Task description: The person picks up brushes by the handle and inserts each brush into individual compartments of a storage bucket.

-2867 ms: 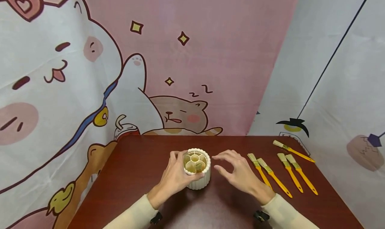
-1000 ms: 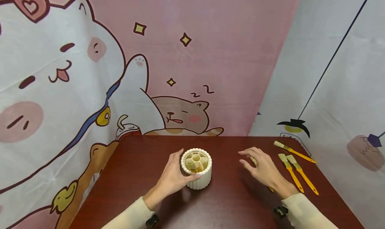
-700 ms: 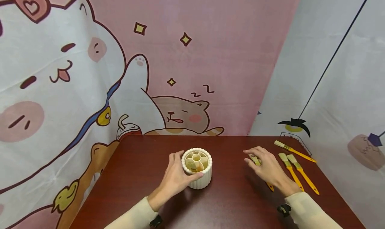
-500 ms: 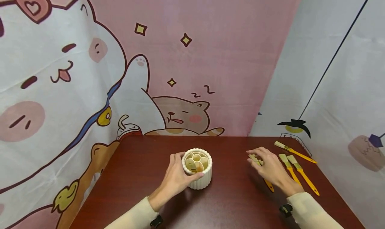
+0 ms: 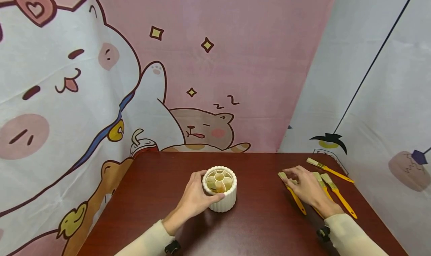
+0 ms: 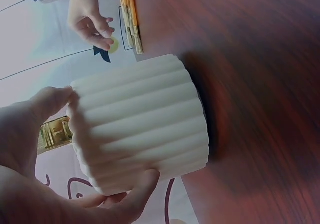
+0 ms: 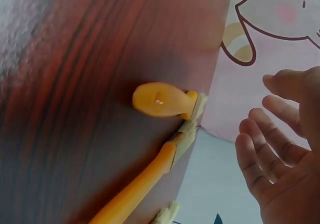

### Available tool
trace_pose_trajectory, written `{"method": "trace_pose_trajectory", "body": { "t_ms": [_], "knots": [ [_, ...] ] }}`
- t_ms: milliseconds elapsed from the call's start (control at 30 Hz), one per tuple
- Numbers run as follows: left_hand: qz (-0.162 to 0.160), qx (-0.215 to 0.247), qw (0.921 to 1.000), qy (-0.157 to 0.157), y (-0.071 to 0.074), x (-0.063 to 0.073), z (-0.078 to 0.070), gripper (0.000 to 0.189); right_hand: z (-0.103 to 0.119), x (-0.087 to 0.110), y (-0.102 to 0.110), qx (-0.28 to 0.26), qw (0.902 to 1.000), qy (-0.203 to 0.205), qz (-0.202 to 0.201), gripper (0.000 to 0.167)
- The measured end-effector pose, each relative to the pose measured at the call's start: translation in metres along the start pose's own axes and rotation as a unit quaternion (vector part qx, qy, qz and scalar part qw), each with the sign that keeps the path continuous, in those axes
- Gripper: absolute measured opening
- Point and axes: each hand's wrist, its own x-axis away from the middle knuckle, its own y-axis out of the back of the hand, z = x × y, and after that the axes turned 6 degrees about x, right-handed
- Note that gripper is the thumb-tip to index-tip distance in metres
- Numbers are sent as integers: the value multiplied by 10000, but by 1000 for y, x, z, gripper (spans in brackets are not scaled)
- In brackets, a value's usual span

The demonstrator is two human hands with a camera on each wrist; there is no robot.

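Observation:
My left hand (image 5: 195, 198) grips a cream ribbed brush holder (image 5: 225, 203), thumb and fingers spread round its side. Its round top is divided into petal-shaped compartments. A paintbrush (image 6: 54, 135) stands in it, its metal collar showing in the left wrist view. Over to the right, my right hand (image 5: 304, 187) is above the yellow-handled paintbrushes and partly hides one. The leftmost paintbrush (image 5: 296, 200) lies just left of its fingertips. In the right wrist view the fingers (image 7: 272, 164) are loosely bent with nothing in them, beside a brush handle (image 7: 160, 99) and another paintbrush (image 7: 137, 186).
More yellow paintbrushes lie at the right of the dark red-brown table (image 5: 144, 211), including the rightmost brush (image 5: 341, 198) and a separate brush (image 5: 331, 170) farther back. A printed cartoon cloth (image 5: 262, 80) hangs behind the table.
My right hand has moved rightward from beside the holder to above the paintbrushes, uncovering the leftmost one in the last half second. The left hand stays on the holder.

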Motion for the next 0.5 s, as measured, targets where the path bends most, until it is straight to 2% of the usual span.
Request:
{"method": "trace_pose_trajectory", "body": {
  "t_ms": [167, 400, 500],
  "knots": [
    [129, 65, 9999, -34, 2, -2, 2, 107, -7, 2, -1, 68, 9999, -93, 125, 31],
    [393, 278, 9988, -43, 6, -7, 4, 106, -13, 4, -4, 113, 9974, -505, 504, 32],
    [463, 367, 9983, 11, 7, -8, 4, 106, -16, 4, -7, 150, 9966, -556, 594, 31]
  ]
}}
